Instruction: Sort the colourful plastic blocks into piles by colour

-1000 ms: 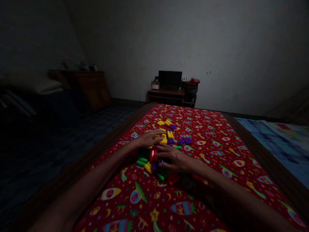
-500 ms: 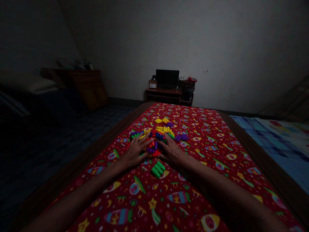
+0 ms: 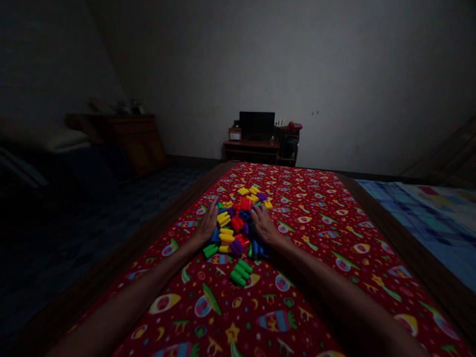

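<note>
A loose pile of colourful plastic building blocks lies on a red patterned cloth (image 3: 260, 297). At the pile's left edge my left hand (image 3: 208, 224) stands on its side, fingers stretched out, beside a yellow block (image 3: 223, 219). My right hand (image 3: 263, 225) lies along the right edge with its fingers extended, covering some pieces. Between the hands are a red block (image 3: 237, 224) and a purple block (image 3: 236, 247). Several blue blocks (image 3: 262, 249) show under my right wrist. One green block (image 3: 241, 272) rests apart, nearer to me. Neither hand grips anything visible.
Brown wood edges (image 3: 372, 208) flank the cloth. Beyond it, a desk (image 3: 251, 145) with a black monitor (image 3: 257, 124) stands against the wall. A wooden cabinet (image 3: 139, 144) is at the left, and a blue checked sheet (image 3: 405, 213) spreads at the right.
My hands have gone from lying over the blocks to flanking the pile. The left hand has turned onto its side. More blocks show between the hands, and the purple ones at right are no longer apart.
</note>
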A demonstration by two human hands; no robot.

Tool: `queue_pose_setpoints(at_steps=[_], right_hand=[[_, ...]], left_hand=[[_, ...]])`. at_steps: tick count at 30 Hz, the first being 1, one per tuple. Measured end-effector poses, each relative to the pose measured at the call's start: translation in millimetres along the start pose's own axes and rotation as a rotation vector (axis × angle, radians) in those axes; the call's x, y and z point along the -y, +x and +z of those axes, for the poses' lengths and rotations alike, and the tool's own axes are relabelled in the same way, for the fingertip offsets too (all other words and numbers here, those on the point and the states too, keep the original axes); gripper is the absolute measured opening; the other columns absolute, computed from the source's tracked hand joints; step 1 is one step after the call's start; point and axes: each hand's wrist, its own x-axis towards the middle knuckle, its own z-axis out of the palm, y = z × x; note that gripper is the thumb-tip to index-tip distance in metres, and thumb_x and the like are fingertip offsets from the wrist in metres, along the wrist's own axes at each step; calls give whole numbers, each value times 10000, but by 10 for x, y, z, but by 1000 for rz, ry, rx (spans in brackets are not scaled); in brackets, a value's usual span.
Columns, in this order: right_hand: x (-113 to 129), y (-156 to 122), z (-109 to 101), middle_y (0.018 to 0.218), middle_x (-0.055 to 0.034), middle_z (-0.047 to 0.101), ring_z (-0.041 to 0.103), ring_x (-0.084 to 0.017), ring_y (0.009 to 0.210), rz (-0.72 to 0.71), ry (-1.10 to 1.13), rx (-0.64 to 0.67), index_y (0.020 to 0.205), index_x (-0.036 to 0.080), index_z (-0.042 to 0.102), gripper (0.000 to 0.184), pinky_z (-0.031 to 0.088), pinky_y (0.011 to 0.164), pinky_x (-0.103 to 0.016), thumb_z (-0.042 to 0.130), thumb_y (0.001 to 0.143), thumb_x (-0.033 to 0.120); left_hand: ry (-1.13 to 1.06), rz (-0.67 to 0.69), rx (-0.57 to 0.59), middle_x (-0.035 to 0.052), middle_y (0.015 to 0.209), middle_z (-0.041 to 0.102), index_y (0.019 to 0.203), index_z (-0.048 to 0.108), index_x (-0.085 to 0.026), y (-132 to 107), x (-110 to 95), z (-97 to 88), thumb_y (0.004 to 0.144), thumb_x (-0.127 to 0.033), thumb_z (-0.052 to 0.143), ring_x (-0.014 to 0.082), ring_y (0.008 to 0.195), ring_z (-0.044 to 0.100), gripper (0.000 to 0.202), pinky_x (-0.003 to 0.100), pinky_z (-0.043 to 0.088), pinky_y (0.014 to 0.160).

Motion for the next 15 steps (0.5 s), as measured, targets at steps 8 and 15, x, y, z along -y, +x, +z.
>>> queue_pose_setpoints(at_steps=[8, 15], right_hand=[[-244, -47, -778, 898, -76, 664, 601, -214, 846, 26, 22, -206, 967, 191, 621, 553, 471, 775, -341, 223, 933, 574], [-670, -203, -986, 630, -14, 500, 467, -164, 597, 126, -175, -303, 650, 222, 428, 407, 345, 582, -279, 266, 921, 479]], left_hand=[[10, -53, 12, 94, 926, 666, 1327, 483, -136, 791, 242, -176, 949, -438, 170, 196, 816, 651, 577, 355, 531, 777], [47, 76, 312, 104, 1008, 693, 970, 706, -157, 1456, -63, 319, 814, -512, 485, 261, 1027, 611, 445, 354, 475, 900]])
